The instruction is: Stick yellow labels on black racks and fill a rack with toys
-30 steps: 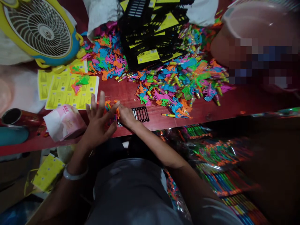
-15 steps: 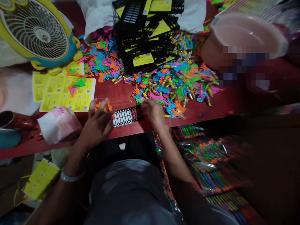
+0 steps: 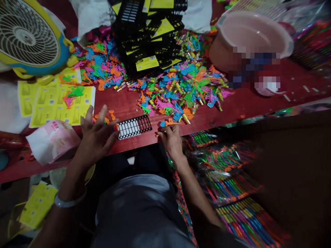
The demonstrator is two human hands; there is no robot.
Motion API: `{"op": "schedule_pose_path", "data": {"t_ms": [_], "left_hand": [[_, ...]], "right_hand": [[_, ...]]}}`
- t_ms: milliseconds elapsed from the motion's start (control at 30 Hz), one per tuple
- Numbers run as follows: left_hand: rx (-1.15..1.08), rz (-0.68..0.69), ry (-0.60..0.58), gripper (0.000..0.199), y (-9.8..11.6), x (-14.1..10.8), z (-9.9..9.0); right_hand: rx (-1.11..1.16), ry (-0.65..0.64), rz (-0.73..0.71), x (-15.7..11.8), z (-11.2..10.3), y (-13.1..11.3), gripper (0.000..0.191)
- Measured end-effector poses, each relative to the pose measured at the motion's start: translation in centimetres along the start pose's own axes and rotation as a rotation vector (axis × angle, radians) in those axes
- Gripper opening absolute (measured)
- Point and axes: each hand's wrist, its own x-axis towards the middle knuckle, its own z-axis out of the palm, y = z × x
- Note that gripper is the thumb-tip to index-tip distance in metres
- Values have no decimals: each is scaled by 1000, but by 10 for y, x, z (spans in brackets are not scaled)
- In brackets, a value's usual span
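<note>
A small black plastic rack (image 3: 134,127) with rows of slots lies flat on the red table, its left part showing white through the slots. My left hand (image 3: 97,136) is beside the rack's left end, fingers spread, with small orange plastic pieces (image 3: 111,115) near its fingertips. To the right of the rack, my right hand (image 3: 172,139) has its fingers curled together close to the table edge. A blue and orange plastic piece (image 3: 169,123) shows right at its fingertips; whether it is gripped is unclear. Behind lies a heap of colourful plastic pieces (image 3: 178,91).
Black racks with yellow cards (image 3: 147,63) are piled at the back. A yellow and blue fan (image 3: 28,38), yellow printed sheets (image 3: 62,110) and a tissue roll (image 3: 58,137) occupy the left. A pink basin (image 3: 222,51) stands right; bagged colourful sticks (image 3: 230,186) lie below the table edge.
My right hand has drawn away from the rack's right end, slightly toward me, uncovering that end. My left hand stays by the left end. The whole view has shifted, showing more of the right side.
</note>
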Motion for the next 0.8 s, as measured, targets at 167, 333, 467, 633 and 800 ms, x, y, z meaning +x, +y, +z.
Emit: {"op": "schedule_pose_path", "data": {"t_ms": [167,333,467,633,800], "left_hand": [[51,-31,9,45,4,19,-1],[109,-112,-28,36,-8,42,14],[100,-79,-54,40,-5,39,7],[126,65,-151,57,1,31,-5],[158,55,-177,61,-3,27,2]], "right_hand": [[-103,-9,331,-3,-16,6,47],[-33,-69,435,-7,-17,6,37],[101,64,445,-19,-10,13,31],[515,32,499,-39,-14,8,42],[828,-228,371,-38,-5,-39,33]]}}
